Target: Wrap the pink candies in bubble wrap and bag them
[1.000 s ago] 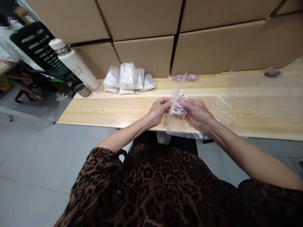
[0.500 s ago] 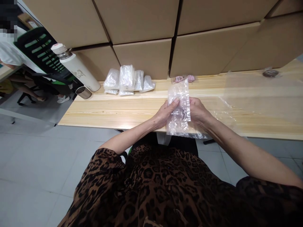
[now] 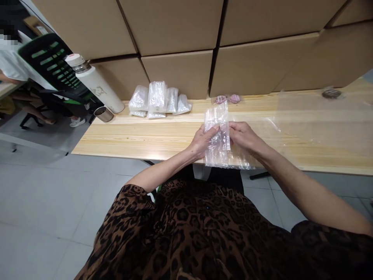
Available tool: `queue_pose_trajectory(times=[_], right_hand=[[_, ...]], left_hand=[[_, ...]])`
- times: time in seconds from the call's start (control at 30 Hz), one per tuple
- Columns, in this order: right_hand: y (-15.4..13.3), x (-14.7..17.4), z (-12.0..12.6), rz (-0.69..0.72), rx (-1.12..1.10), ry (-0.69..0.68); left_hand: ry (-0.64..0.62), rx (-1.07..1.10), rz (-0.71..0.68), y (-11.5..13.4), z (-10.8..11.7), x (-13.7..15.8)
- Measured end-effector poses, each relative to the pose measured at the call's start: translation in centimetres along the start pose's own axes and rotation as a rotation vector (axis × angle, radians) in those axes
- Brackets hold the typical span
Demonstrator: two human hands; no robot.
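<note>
A strip of clear plastic film (image 3: 217, 151), partly folded into a flat bundle, is between my hands near the table's front edge. My left hand (image 3: 204, 140) grips the bundle from the left, its thumb lying across the top. On the other side, my right hand (image 3: 242, 134) has its fingers closed at the bundle's right edge; its fingertips are partly hidden behind the film. The film's loose part runs on to the right under my right forearm. Several folded clear plastic bundles (image 3: 157, 97) stand at the back, left of my hands.
Cardboard boxes (image 3: 177, 74) line the table's back. A white thermos (image 3: 100, 89) and a metal cup (image 3: 103, 114) stand at the left end. Pink wrapped pieces (image 3: 234, 98) and a dark round item (image 3: 331, 93) lie at the back. A person sits by a green-black chair (image 3: 52, 62).
The folded flap of film has shifted left over the bundle, and my right hand has followed it slightly left. My left hand keeps its hold.
</note>
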State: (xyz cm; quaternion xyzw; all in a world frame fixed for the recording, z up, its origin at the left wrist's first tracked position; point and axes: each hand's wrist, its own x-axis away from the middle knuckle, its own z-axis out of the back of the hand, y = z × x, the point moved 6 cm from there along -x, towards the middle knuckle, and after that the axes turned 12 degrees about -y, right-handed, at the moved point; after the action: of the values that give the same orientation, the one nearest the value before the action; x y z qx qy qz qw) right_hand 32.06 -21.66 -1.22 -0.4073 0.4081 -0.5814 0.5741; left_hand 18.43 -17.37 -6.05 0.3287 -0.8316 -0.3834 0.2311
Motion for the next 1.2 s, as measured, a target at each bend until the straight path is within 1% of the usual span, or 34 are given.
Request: queue_pose_trajectory(times=[0.07, 0.1, 0.13, 0.17, 0.23, 0.3, 0.37, 0.4, 0.43, 0.57, 0.67, 0.77, 0.87, 1.0, 1.1, 1.2], right_hand=[[-1.1, 1.0, 1.2, 0.113, 0.165, 0.15], [-1.7, 1.7, 1.4, 0.161, 0.211, 0.219], [-2.3, 2.3, 1.3, 0.196, 0.244, 0.253], [-2.7, 2.7, 0.7, 0.216, 0.273, 0.242], [-3.1, 2.9, -1.0, 0.236, 0.344, 0.15], [-2.9, 2.7, -2.5, 0.248, 0.418, 0.093], [-2.1, 2.2, -3.1, 0.238, 0.444, 0.101], [-1.5, 2.0, -3.2, 0.223, 0.438, 0.112], [-0.9, 1.8, -3.1, 0.204, 0.424, 0.121], [0.4, 1.6, -2.7, 0.162, 0.375, 0.126], [0.3, 1.8, -2.5, 0.161, 0.373, 0.114], [0.4, 1.7, -2.2, 0.114, 0.381, 0.115], [0.5, 1.5, -1.8, 0.09, 0.394, 0.134], [-0.1, 1.4, -1.2, 0.119, 0.392, 0.17], [-0.4, 1.6, -0.7, 0.106, 0.319, 0.127], [-0.3, 1.7, -0.2, 0.135, 0.197, 0.069]], left_hand=[[0.026, -0.001, -0.038, 0.0, 0.3, -0.1], [0.038, 0.003, -0.064, 0.1, 0.3, -0.1], [0.048, 0.011, -0.09, 0.1, 0.3, -0.2], [0.06, 0.021, -0.115, 0.1, 0.2, -0.2], [0.092, 0.041, -0.15, 0.0, -0.1, -0.4], [0.133, 0.05, -0.169, -0.1, -0.5, -0.4], [0.161, 0.06, -0.18, -0.1, -0.9, -0.2], [0.149, 0.072, -0.176, -0.1, -1.2, -0.1], [0.115, 0.091, -0.164, 0.0, -1.6, 0.0], [-0.109, 0.173, -0.08, 0.6, -3.4, 0.8], [-0.168, 0.212, -0.009, 0.7, -3.7, 1.6], [-0.21, 0.234, 0.039, 0.4, -3.8, 1.9], [-0.214, 0.219, 0.03, -0.1, -3.7, 1.9], [-0.149, 0.206, 0.014, -0.4, -3.3, 1.8], [-0.107, 0.201, -0.01, -0.2, -2.9, 1.7], [-0.122, 0.151, -0.046, 0.4, -2.7, 1.4]])
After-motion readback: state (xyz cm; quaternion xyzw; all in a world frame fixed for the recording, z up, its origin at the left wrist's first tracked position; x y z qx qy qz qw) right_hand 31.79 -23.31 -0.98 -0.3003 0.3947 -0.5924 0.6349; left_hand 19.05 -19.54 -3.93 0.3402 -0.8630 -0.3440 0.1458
